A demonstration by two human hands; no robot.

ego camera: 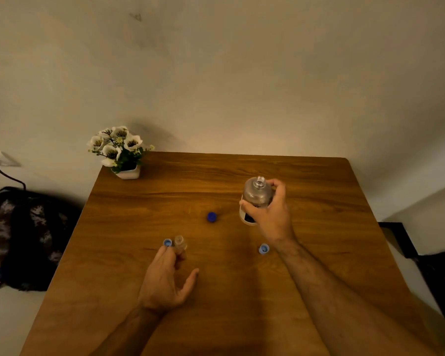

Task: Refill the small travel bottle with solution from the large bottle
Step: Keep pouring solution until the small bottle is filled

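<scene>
The large clear bottle with a white label stands uncapped right of the table's middle, and my right hand grips its body from the near side. The small travel bottle stands uncapped, nearer to me on the left. My left hand reaches it with its fingertips at the bottle's lower part, hiding the base, and the thumb is spread away to the right. A light blue cap lies just left of the small bottle. A dark blue cap lies between the two bottles.
A second light blue cap lies beside my right wrist. A white pot of flowers sits at the wooden table's far left corner. A dark bag rests on the floor to the left, and the wall is behind.
</scene>
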